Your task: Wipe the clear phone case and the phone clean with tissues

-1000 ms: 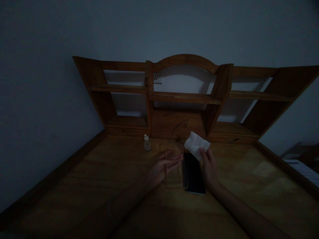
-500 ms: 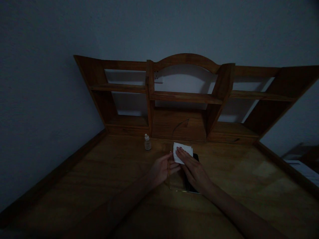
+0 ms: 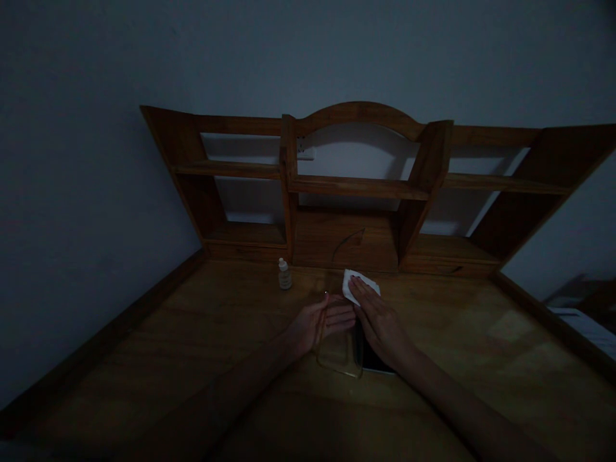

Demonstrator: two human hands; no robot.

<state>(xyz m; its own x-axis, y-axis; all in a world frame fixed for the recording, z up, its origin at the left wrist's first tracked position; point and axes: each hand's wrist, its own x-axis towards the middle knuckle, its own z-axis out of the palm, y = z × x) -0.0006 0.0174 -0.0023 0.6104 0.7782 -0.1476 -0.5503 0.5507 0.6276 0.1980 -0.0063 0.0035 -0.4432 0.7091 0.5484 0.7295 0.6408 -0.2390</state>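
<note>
Where the two hands meet near the middle of the table [image 3: 144, 359], a clear phone case [image 3: 342, 350] stands tilted up on its near edge, and the left hand [image 3: 321, 324] holds it from the left side with fingers stretched along its face and thumb apparently behind (the dim light hides the exact grip). The right hand [image 3: 380, 324] lies flat, fingers extended and together, pressing a white wipe [image 3: 362, 285] under its fingertips against the upper part of the case; the wipe sticks out beyond the fingertips toward the shelf unit [image 3: 356, 186]. It is pinned by the flat fingers, not pinched between them. Just beneath the right palm, a dark phone [image 3: 378, 364] lies flat on the table, touching or just beside the case's right edge; only its near corner shows past the wrist. A small dropper bottle [image 3: 285, 274] stands upright to the left of the hands, near the foot of the shelf unit and apart from the case. Both forearms reach in from the near edge of the table.
</note>
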